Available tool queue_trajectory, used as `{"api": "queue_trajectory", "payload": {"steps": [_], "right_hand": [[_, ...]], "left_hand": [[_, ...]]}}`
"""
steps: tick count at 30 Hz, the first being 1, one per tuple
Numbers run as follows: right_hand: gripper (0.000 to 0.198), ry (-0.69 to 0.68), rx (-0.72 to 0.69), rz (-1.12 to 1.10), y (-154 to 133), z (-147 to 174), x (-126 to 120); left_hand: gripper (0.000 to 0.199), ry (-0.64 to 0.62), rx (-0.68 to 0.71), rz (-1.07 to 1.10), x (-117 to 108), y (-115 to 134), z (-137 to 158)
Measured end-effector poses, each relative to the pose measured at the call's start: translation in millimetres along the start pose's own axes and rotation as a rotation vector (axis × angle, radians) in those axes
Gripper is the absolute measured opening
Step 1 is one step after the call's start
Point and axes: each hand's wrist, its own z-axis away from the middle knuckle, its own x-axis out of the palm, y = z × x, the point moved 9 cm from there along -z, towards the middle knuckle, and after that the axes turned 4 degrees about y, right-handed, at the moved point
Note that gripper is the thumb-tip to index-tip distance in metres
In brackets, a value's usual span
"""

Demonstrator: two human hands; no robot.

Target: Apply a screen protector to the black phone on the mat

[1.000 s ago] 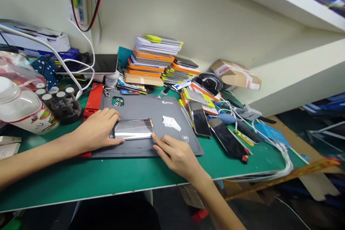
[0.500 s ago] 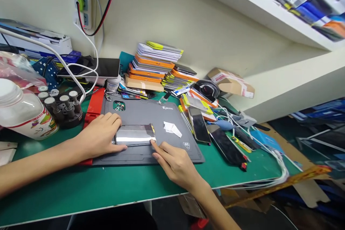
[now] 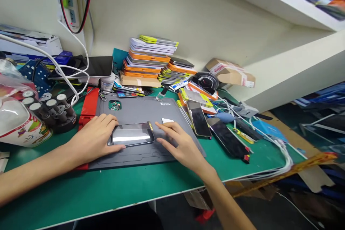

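A dark smartphone point(image 3: 133, 135) lies flat on the grey work mat point(image 3: 137, 109), a bright reflection across its screen. A small gold flex piece point(image 3: 150, 125) sticks out at its upper right corner. My left hand point(image 3: 95, 133) grips the phone's left end, thumb along the near edge and fingers at the far edge. Just off the phone's right end, my right hand point(image 3: 180, 145) hovers with fingers apart and holds nothing. Behind it, partly covered, is a folded white wipe point(image 3: 167, 120).
Stacked boxes point(image 3: 151, 57) stand against the wall. A small glass bottle point(image 3: 161, 95) sits on the mat's far edge. More phones point(image 3: 199, 119), a blue air blower point(image 3: 225, 116) and white cables point(image 3: 280, 154) lie right. Screwdrivers in a stand point(image 3: 58, 113) and a jar point(image 3: 18, 122) are left.
My right hand has lifted off the phone's right corner and drawn a little right, fingers opening. It now covers part of the wipe. My left hand stays on the phone; the camera view has shifted.
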Motion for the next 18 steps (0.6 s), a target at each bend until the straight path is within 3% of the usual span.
{"api": "queue_trajectory", "payload": {"steps": [4,8,13,18], "right_hand": [[0.029,0.028,-0.153,-0.012,-7.9,-10.6,5.7],[0.026,0.093,-0.178,0.001,-15.7,-6.5,10.0],[0.03,0.114,-0.245,0.054,-25.1,1.1,8.1],[0.027,0.108,-0.241,0.027,-22.7,0.4,5.2]], "left_hand": [[0.07,0.291,0.168,-0.231,-25.5,21.7,5.1],[0.068,0.501,0.334,-0.396,-39.5,45.9,18.7],[0.05,0.589,0.443,-0.474,-44.2,58.9,27.7],[0.049,0.586,0.515,-0.521,-43.1,59.5,31.1]]}}
